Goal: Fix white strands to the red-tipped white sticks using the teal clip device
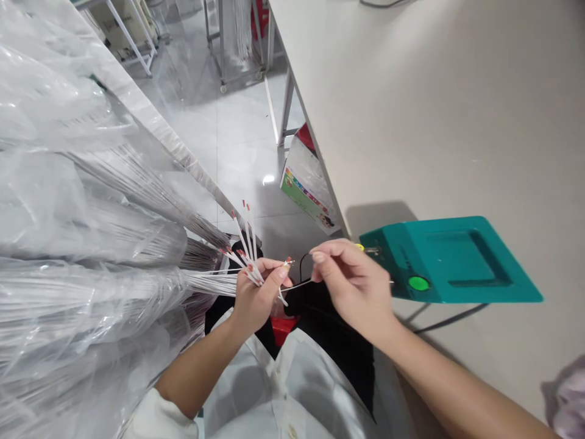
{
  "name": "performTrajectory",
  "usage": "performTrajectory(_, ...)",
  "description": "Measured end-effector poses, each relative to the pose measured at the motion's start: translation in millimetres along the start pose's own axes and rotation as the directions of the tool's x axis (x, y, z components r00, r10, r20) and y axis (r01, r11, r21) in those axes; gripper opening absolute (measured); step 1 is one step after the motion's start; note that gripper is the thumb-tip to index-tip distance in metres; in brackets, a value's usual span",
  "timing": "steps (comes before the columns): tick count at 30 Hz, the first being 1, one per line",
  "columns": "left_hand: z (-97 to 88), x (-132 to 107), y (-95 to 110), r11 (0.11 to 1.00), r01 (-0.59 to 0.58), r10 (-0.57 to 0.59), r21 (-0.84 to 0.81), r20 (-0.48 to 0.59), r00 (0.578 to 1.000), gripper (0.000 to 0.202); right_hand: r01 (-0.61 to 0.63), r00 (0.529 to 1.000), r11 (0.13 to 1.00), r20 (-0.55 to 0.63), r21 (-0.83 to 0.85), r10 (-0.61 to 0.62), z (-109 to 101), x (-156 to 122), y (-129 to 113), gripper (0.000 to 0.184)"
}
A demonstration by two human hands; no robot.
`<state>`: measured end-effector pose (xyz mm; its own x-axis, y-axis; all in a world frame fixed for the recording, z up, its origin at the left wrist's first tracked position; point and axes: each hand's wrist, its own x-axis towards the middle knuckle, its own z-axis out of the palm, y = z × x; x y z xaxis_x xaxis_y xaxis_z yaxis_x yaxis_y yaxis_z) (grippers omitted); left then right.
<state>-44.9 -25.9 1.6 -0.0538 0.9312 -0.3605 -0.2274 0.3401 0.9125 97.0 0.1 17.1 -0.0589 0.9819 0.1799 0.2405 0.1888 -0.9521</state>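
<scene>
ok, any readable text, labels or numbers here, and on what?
No text reads clearly.
Teal machine: faint marking on its face, too blurred.
Printed box under the table: coloured print, too small.
Wires in the left hand and right hand: red tips, no lettering seen.

coat [292, 390]: white, buttoned | left sleeve [153, 417]: white, pushed up | black garment [340, 347] beneath | left hand [251, 302], right hand [354, 286]: bare

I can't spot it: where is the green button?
Head view, right of centre: the green button is on the teal machine, just right of the right hand.
</scene>
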Motion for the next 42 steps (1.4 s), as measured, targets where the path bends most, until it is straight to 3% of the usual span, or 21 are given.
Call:
performTrajectory(2, -1.9, 1, 2, 1.0, 0.006, -0.006, 0.019, 0.001, 1.0, 0.025, 0.04, 0.999, 0.998, -0.024, -0.038, -0.041, -7, 5, -4, 0.007)
performTrajectory(5, -3.2, 0, 8, 0.997, -0.006, 0.003, 0.072, 0.043, 0.999, 0.023, 0.179, 0.979, 0.974, 0.127, -0.136, -0.162, -16, 13, -9, 0.012)
performTrajectory(8, -4.1, -1, 14, 0.983, -0.02, -0.002, 0.182, 0.123, 0.992, 0.023, 0.309, 0.899, 0.942, 0.364, -0.13, -0.244, -22, 22, -14, 0.014)
performTrajectory(11, -7.4, -2, 18, 0.966, -0.043, -0.014, 0.256, 0.216, 0.976, 0.027, 0.345, 0.821, 0.933, 0.515, -0.106, -0.245, -26, 29, -16, 0.015)
performTrajectory(13, -10.6, -1, 18, 0.971, -0.047, -0.02, 0.235, 0.274, 0.961, 0.028, 0.283, 0.803, 0.957, 0.559, -0.054, -0.206, -26, 31, -16, 0.014)
performTrajectory(16, -13.8, 2, 14, 0.994, 0.014, -0.048, 0.11, 0.313, 0.948, 0.028, 0.048, 0.855, 0.987, 0.505, 0.151, -0.118, -18, 25, -12, 0.009)
performTrajectory(18, -13.4, 3, 10, 0.997, 0.075, -0.07, -0.004, 0.302, 0.951, 0.026, -0.163, 0.901, 0.936, 0.434, 0.312, 0.012, -9, 17, -7, 0.006)
performTrajectory(20, -11.1, 4, 5, 0.988, 0.114, -0.079, -0.109, 0.28, 0.957, 0.025, -0.337, 0.903, 0.839, 0.399, 0.428, 0.159, 1, 9, -2, 0.008)
performTrajectory(23, -6.4, 4, 0, 0.968, 0.133, -0.081, -0.213, 0.237, 0.968, 0.027, -0.426, 0.894, 0.766, 0.353, 0.482, 0.275, 10, 1, 0, 0.012)
performTrajectory(25, -3.9, 4, -3, 0.967, 0.125, -0.079, -0.223, 0.206, 0.975, 0.027, -0.339, 0.933, 0.836, 0.268, 0.431, 0.24, 11, -1, 0, 0.01)
performTrajectory(27, -2.2, 3, -3, 0.974, 0.104, -0.067, -0.203, 0.181, 0.981, 0.024, -0.141, 0.983, 0.946, 0.152, 0.29, 0.1, 9, -1, -1, 0.006)
performTrajectory(30, -1.2, 2, 1, 0.992, 0.055, -0.038, -0.109, 0.155, 0.987, 0.022, 0.194, 0.978, 0.981, 0.082, -0.015, -0.192, 4, 0, 0, 0.009)
performTrajectory(33, -1.3, 0, 8, 0.999, 0.027, -0.033, 0.041, 0.15, 0.988, 0.023, 0.404, 0.915, 0.879, 0.138, -0.252, -0.38, 0, 1, 4, 0.013)
performTrajectory(36, -1.4, -2, 14, 0.989, 0.03, -0.051, 0.145, 0.144, 0.988, 0.022, 0.525, 0.848, 0.735, 0.196, -0.429, -0.492, -3, 2, 7, 0.012)
performTrajectory(42, 2.7, -5, 4, 0.995, 0.025, -0.03, 0.1, 0.046, 0.999, 0.022, 0.681, 0.687, 0.39, 0.356, -0.619, -0.634, -8, 6, 8, 0.013)
